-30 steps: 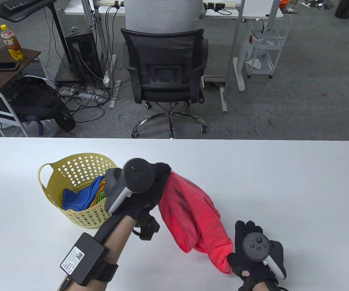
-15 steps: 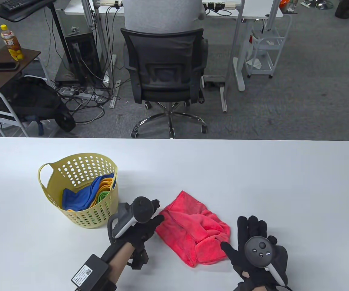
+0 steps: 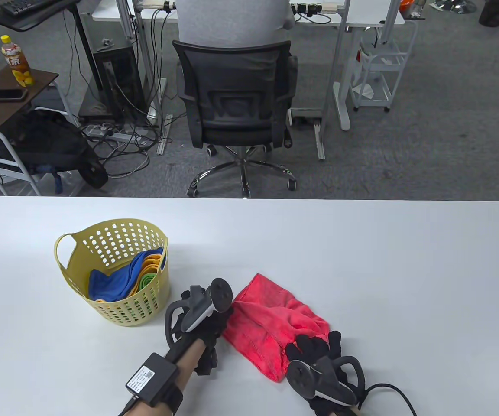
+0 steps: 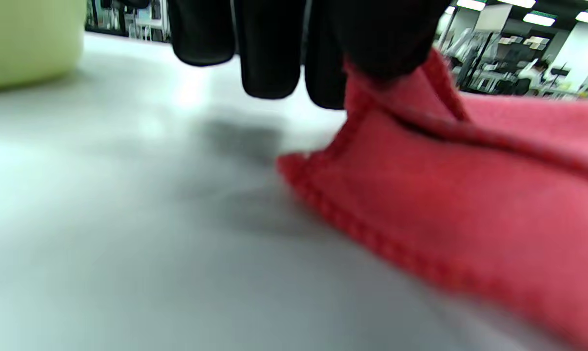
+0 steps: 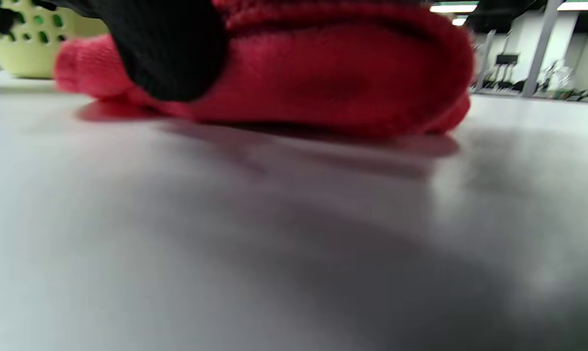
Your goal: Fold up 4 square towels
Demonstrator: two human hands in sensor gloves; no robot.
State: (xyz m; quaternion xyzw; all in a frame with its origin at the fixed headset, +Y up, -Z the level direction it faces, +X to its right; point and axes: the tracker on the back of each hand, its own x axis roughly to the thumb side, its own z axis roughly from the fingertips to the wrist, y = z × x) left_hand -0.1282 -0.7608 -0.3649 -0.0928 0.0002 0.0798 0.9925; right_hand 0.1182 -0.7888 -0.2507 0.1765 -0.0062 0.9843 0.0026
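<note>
The crumpled towel (image 3: 275,323) lies diagonally between both hands: left hand (image 3: 208,318) pinches its far-left edge, right hand (image 3: 319,351) presses its near-right end.

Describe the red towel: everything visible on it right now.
The red towel is a fuzzy, terry-like cloth with a stitched hem, lying crumpled and bunched in loose folds on the white table, right of the yellow basket, apart from it. The left hand pinches its left edge, lifting it slightly; the right hand rests on its near right part. It is not yet spread flat or neatly folded.
</note>
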